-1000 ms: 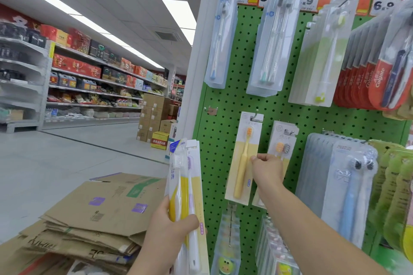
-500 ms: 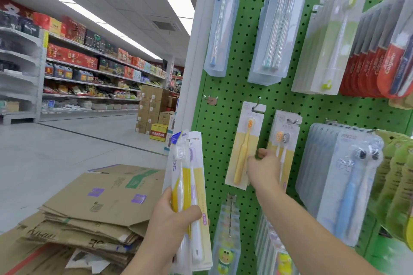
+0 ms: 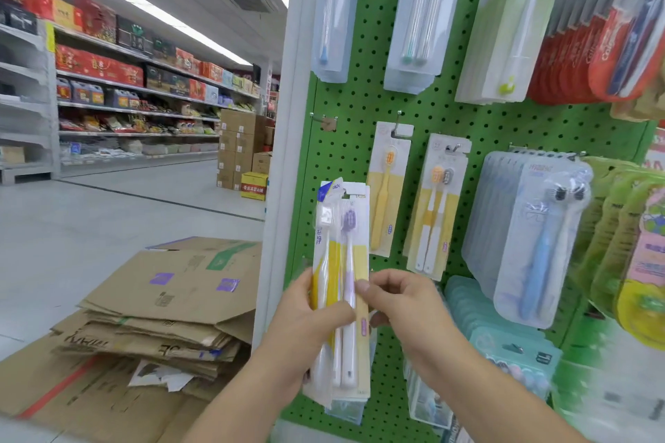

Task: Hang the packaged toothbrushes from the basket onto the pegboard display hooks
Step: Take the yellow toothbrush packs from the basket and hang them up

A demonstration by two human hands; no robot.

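My left hand [image 3: 309,320] grips a small stack of packaged toothbrushes [image 3: 342,255], held upright in front of the green pegboard [image 3: 345,140]. The front pack shows a yellow brush and a purple one. My right hand [image 3: 399,302] pinches the right edge of that stack with thumb and fingers. On the board behind hang a single yellow toothbrush pack [image 3: 387,191] and a twin yellow pack [image 3: 437,209], each on its own hook. An empty hook [image 3: 324,118] sticks out at the board's left side. No basket is in view.
More toothbrush packs hang on the board: clear ones above [image 3: 414,18], red ones [image 3: 590,54] at upper right, a blue-brush stack [image 3: 532,237] at right. Flattened cardboard boxes [image 3: 154,316] lie on the floor to the left. A white post [image 3: 284,155] edges the board.
My right hand has left the hanging packs on the board and come down to pinch the stack in my left hand. The view has tilted lower.
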